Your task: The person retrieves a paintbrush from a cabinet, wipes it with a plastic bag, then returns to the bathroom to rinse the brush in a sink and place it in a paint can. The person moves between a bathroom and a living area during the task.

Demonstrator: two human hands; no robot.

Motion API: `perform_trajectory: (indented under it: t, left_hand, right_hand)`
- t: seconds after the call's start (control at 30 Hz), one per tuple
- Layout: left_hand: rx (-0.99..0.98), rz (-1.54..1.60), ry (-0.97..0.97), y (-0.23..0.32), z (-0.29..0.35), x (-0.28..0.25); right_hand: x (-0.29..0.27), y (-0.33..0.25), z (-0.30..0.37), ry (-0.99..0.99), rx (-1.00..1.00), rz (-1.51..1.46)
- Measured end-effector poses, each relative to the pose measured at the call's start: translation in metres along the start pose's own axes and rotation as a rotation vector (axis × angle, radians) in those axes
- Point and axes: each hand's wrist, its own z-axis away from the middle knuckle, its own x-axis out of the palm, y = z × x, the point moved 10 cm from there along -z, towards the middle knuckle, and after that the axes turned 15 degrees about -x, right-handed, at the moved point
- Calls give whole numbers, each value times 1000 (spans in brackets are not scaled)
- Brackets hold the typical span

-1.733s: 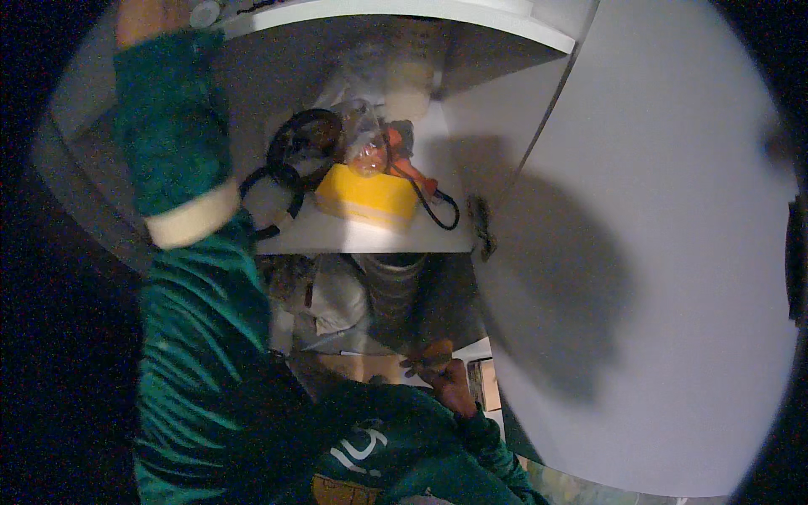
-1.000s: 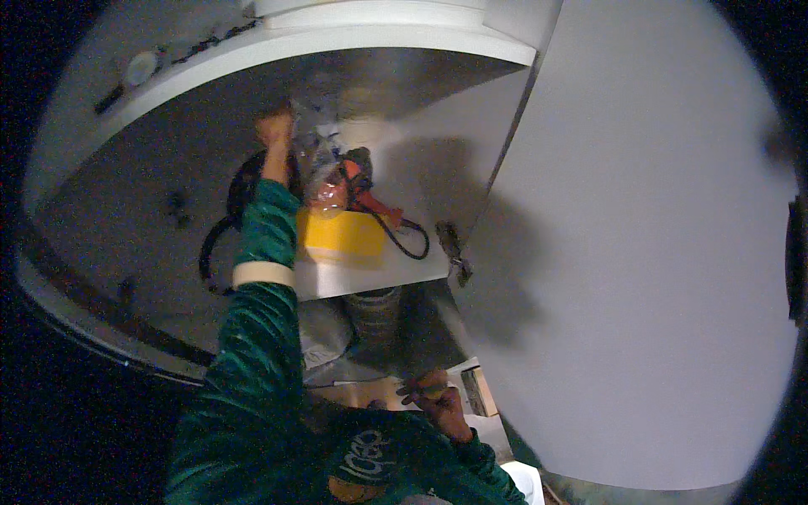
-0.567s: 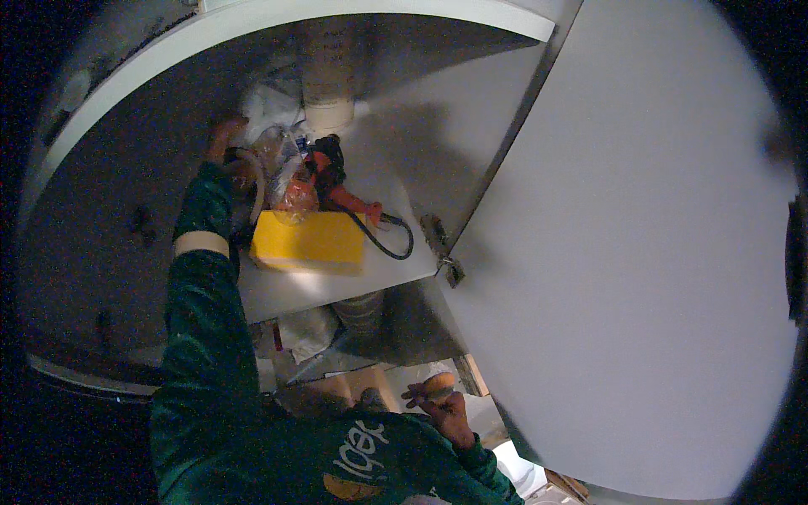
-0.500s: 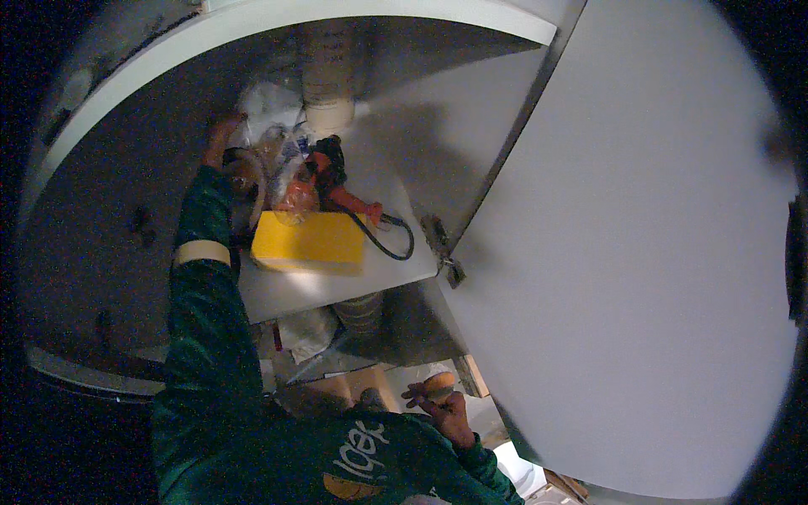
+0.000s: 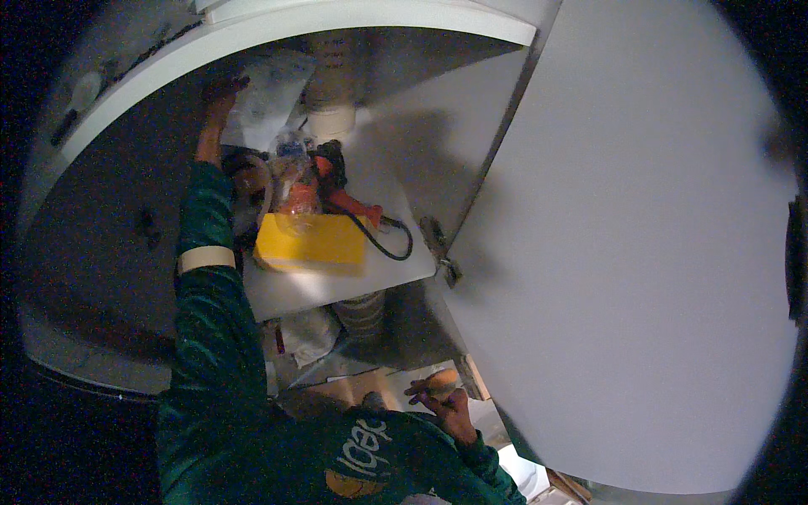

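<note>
Markings in my remote view: white lettering [image 5: 364, 448] runs aslant on the green garment [image 5: 290, 459], beside a rounded orange-brown emblem [image 5: 353, 482]; short rows of small dark print stand high on the pale cylinder [image 5: 332, 118], too blurred for me to read.

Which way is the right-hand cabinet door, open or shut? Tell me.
Open: the cabinet door stands swung out on its hinge, exposing the shelf.

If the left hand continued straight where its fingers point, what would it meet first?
Probably the whitish, translucent plastic bag, which appears immediately beside the left hand; they may already touch, but depth is unclear.
</note>
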Motion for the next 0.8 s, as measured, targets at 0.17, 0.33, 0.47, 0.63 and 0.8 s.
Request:
perform_trajectory:
  t: [0.17, 0.33, 0.47, 0.63, 0.8]
  left_hand:
    - [-46, 53, 14, -41, 35, -23]
    - [-68, 229, 42, -31, 35, -54]
    - [-80, 452, 14, -2, 22, -76]
    - [-124, 809, -70, 25, 21, -93]
    - [-227, 1200, -227, 37, 40, -87]
  right_hand:
    - [-5, -7, 4, -7, -66, -32]
    - [-11, -9, 9, 1, -15, 21]
    - [-13, -16, 4, -2, -57, 14]
    - [-11, -14, -7, -72, -58, 50]
    - [0, -31, -10, -127, -202, 50]
